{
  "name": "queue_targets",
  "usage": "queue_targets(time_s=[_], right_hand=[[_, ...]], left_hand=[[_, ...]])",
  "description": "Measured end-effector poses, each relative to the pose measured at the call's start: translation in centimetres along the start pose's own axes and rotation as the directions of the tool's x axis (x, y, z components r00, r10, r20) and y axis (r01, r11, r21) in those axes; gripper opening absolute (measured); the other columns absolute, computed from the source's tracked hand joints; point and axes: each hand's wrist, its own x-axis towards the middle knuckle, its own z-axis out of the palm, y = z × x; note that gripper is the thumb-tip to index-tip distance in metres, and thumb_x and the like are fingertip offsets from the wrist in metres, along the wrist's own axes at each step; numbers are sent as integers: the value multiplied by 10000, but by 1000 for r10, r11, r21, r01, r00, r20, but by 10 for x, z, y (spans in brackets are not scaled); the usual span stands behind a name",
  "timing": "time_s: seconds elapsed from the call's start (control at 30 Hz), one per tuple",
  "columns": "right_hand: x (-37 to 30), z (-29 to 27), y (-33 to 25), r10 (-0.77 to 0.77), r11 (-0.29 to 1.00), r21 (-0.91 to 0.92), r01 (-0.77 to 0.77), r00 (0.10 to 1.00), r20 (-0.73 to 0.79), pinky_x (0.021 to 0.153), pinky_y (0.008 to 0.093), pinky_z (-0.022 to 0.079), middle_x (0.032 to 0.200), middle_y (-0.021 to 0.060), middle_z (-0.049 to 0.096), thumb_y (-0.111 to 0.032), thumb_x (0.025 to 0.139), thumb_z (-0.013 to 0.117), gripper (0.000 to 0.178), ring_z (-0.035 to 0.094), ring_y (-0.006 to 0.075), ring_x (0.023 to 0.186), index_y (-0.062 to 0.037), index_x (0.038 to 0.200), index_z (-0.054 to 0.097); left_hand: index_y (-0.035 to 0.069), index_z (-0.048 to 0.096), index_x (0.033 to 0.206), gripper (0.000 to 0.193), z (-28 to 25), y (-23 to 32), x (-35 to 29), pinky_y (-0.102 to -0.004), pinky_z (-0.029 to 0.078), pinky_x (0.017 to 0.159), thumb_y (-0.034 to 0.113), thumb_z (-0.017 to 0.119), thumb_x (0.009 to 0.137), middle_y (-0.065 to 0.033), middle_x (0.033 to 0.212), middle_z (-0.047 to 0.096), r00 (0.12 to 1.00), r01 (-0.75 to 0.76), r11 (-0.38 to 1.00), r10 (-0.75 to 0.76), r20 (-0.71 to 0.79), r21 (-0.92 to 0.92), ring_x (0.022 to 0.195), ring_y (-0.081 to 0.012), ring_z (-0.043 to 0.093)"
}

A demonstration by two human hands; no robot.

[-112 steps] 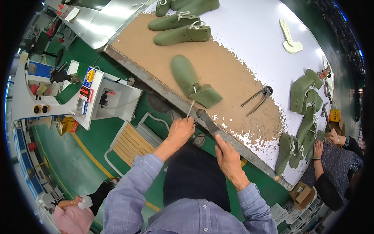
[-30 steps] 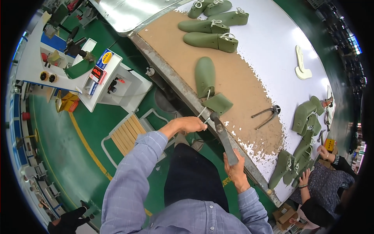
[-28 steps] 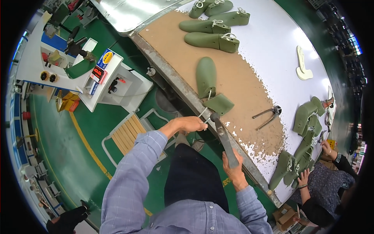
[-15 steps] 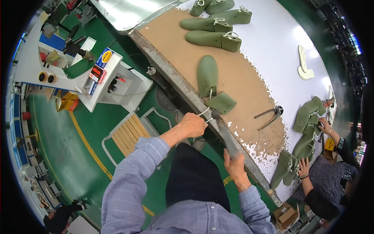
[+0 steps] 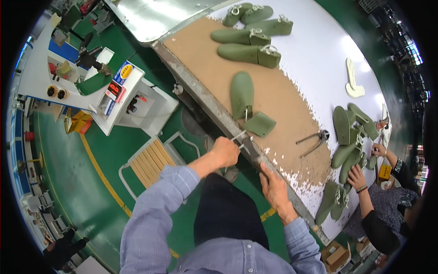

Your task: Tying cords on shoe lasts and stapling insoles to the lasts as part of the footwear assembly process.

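My left hand [image 5: 224,152] is closed in a fist at the table's near edge, around a white cord [image 5: 238,135]. The cord runs to a green shoe last in two parts: the long front part [image 5: 241,91] lies on the table, toe away from me, and the separate heel block [image 5: 260,124] lies beside its back end. My right hand [image 5: 274,189] is closed on a hammer [image 5: 252,154], partly hidden and held low along the table edge. Pincers [image 5: 315,142] with spread handles lie to the right of the heel block.
More green lasts with white cords [image 5: 248,55] lie at the table's far end. On the right, a co-worker's hands [image 5: 357,178] touch several lasts. A pale flat shoe-shaped piece [image 5: 353,80] lies farther back. A wooden-slatted chair [image 5: 150,162] stands at left.
The hammer has dropped and now lies closer along the table edge. My left hand keeps hold of the cord. At right, the co-worker's lasts have shifted and spread apart.
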Motion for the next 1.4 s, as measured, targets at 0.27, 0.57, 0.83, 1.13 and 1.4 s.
queue_targets(time_s=[0.27,0.57,0.83,1.13,1.4], right_hand=[[-18,0,0,-18,997,80,21,999,-34,534,461,451,745,177,575,-117,874,632,399,573,404,637,-204,1250,532],[-50,-16,40,-50,975,-223,-5,969,-240,524,436,411,738,120,547,-97,851,660,350,545,319,616,-175,1185,589],[-17,-4,15,291,938,274,-212,911,-291,715,390,464,829,166,611,-210,963,502,243,593,297,778,-7,985,635],[52,-1,2,573,466,869,-168,805,-152,726,293,475,857,89,663,-349,1018,400,485,615,163,826,73,1041,637],[133,-74,-106,418,589,801,104,809,-413,564,225,373,704,12,513,-363,1025,388,448,455,74,629,38,1211,458]], left_hand=[[88,731,792,382,5,-7,1,-405,511,757,311,448,919,-110,844,707,1000,-14,989,11,-19,-144,855,-299,670],[20,682,1028,486,-11,-14,-2,-426,472,872,405,395,955,-165,1059,672,977,100,875,3,212,-474,1016,-337,618],[-5,584,721,466,-5,5,-16,-426,490,612,369,433,956,-151,695,621,997,-35,646,80,21,-762,590,-293,626],[33,524,1193,416,-58,45,-38,-463,484,852,291,589,873,-215,1269,514,853,-263,901,51,-519,-344,1082,-367,565],[209,462,1334,701,-72,-12,46,-582,270,1049,433,736,730,-23,1358,456,702,-281,960,201,-683,-8,1316,-311,342]])
